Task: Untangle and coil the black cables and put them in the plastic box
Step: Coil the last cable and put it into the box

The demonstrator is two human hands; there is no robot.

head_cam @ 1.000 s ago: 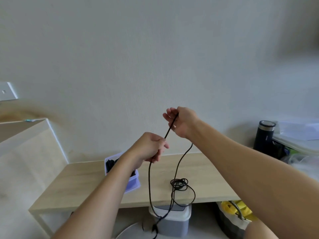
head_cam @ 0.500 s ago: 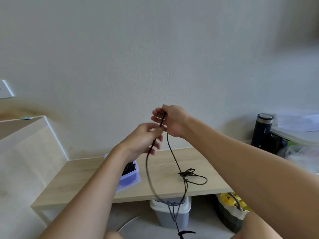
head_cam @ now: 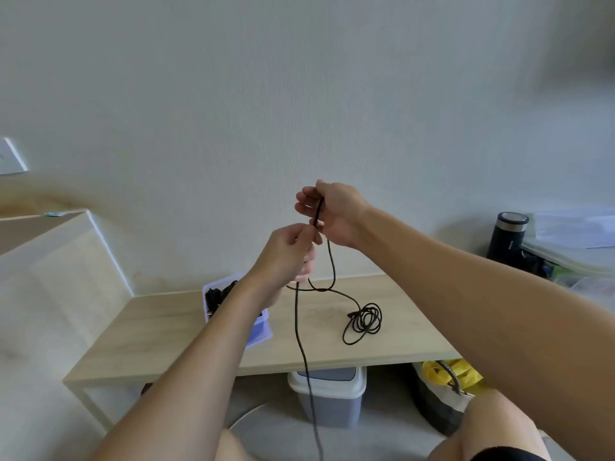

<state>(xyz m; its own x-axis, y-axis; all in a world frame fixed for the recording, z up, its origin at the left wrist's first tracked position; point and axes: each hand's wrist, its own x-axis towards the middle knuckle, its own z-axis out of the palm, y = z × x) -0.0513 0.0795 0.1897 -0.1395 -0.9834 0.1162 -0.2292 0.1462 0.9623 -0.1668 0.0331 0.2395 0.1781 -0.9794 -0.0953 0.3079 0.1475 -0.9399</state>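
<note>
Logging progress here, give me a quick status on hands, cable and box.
Both hands up: right hand and left hand gripping the cable. Its tangle lies on the table. Box partly behind left arm.

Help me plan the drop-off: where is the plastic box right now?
In the head view the plastic box sits on the wooden table, left of centre, partly hidden behind the left forearm, with the loose cable coil to its right.

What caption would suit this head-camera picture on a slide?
Both hands, left hand and right hand, hold a black cable above a wooden table, beside the plastic box.
</note>
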